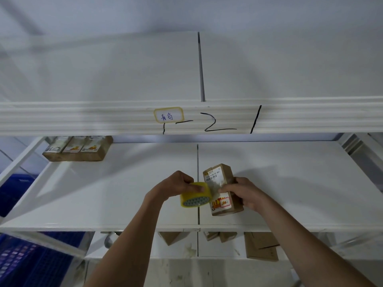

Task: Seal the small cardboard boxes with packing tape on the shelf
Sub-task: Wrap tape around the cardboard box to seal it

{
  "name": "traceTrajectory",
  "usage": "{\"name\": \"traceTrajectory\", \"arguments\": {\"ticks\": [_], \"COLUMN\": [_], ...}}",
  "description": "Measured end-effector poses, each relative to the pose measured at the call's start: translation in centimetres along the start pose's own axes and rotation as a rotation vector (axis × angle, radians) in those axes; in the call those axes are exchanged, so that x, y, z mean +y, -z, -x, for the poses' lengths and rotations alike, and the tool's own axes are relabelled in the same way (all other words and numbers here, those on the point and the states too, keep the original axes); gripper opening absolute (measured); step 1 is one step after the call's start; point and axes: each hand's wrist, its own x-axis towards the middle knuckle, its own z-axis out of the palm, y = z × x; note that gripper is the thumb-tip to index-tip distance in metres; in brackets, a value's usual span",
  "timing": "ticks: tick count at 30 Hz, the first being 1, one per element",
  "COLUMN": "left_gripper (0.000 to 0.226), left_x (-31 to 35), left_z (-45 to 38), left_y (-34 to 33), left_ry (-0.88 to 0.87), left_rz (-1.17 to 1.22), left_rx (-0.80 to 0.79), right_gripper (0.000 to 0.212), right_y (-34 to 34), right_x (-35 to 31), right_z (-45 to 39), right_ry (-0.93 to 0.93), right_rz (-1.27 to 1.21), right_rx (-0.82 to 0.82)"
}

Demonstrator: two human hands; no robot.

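I had the left hand [176, 184] curled round the one yellow tape roll [195, 194], and the right hand [242, 191] gripping the small cardboard box [220, 187], thumb pinning the pulled strip against its face. The box stood tilted on the middle shelf [124, 193], touching the roll. I judged the strip could wrinkle or fold onto itself if the roll twisted while I pulled, and the light box could skid or tip if the right hand's grip slackened. By my count: one roll, one box in hand, three boxes [77, 149] side by side at the shelf's far left, and several more on the shelf below, too hidden to number.
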Motion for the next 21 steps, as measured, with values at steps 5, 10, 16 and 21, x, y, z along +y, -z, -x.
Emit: {"name": "traceTrajectory", "arguments": {"ticks": [5,10,16,21], "left_gripper": [0.040,0.052,0.044,0.036], "left_x": [-0.5,-1.1,0.4,2.2], "left_z": [-0.5,-0.8,-0.6,-0.1], "left_y": [0.5,-0.1,0.1,0.7], "left_ry": [0.067,0.166,0.065,-0.029], "left_rz": [-0.198,-0.249,-0.100,0.038], "left_rx": [0.087,0.126,0.066,-0.016], "right_gripper": [0.042,0.043,0.041,0.038], "right_y": [0.5,0.8,0.5,1.0], "right_x": [0.1,-0.8,-1.2,-1.2], "right_z": [0.5,1.2,2.5,3.1], "right_ry": [0.014,0.060,0.088,0.038], "right_rz": [-0.093,-0.122,-0.251,-0.369], "right_rx": [-0.016,-0.070,-0.166,-0.253]}}
